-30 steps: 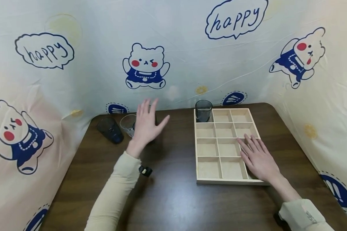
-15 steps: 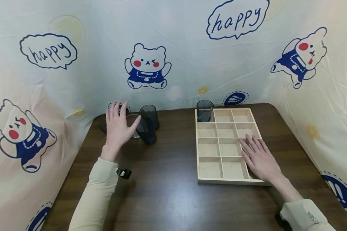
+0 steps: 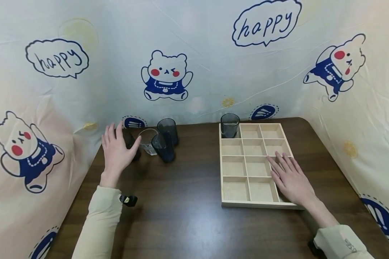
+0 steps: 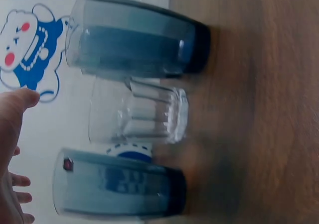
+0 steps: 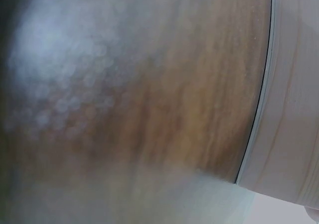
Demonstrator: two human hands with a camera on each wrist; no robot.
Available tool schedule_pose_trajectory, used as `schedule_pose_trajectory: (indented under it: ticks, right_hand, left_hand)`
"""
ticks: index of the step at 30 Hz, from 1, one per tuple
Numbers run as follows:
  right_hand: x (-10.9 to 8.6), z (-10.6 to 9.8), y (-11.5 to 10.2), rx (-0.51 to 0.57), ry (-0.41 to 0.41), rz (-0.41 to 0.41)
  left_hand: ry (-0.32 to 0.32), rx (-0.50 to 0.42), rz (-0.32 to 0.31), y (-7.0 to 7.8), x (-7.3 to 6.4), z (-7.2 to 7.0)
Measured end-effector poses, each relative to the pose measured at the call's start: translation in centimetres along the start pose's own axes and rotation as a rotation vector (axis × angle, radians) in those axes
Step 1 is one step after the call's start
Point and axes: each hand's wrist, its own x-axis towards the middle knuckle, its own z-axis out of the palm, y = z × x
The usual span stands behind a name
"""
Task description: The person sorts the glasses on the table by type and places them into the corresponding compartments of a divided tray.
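Observation:
My left hand (image 3: 118,153), fingers spread, is at the table's far left, overlapping a dark blue-grey glass (image 4: 119,184) in the head view. That glass is partly hidden behind the hand there. Just right of it stands a clear glass (image 3: 148,142), then a dark glass (image 3: 163,148) with another dark glass (image 3: 168,130) behind it. My right hand (image 3: 293,178) lies with straight fingers over the right side of a pale wooden box (image 3: 234,204) divided into compartments. One dark glass (image 3: 230,126) stands upright in the box's back-left compartment.
Everything stands on a dark brown wooden table (image 3: 188,219). A printed cloth (image 3: 207,72) with bear drawings hangs behind the table and along both sides. In the right wrist view, the box's wooden side wall (image 5: 289,94) runs close beside the blurred tabletop.
My left hand has moved left, from in front of the right-hand dark glasses, past the clear glass, to the leftmost dark glass. My right hand stays on the box.

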Motion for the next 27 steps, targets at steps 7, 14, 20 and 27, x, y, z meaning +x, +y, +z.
schedule_pose_trajectory:
  ticks: [7, 14, 20, 27]
  right_hand:
    - [-0.3, 0.0, 0.1, -0.006, 0.005, 0.006]
    - [-0.5, 0.0, 0.1, -0.005, 0.007, 0.013]
    - [-0.4, 0.0, 0.0, -0.005, 0.020, 0.004]
    - [-0.2, 0.0, -0.1, 0.003, 0.008, -0.005]
  left_hand:
    - [0.011, -0.138, -0.102, -2.2, -1.1, 0.8]
    - [0.007, -0.304, -0.232, -3.6, -1.6, 2.2]
    - [-0.021, -0.534, -0.358, -4.4, -1.6, 2.8]
    - [-0.048, -0.726, -0.456, -5.0, -1.7, 4.0]
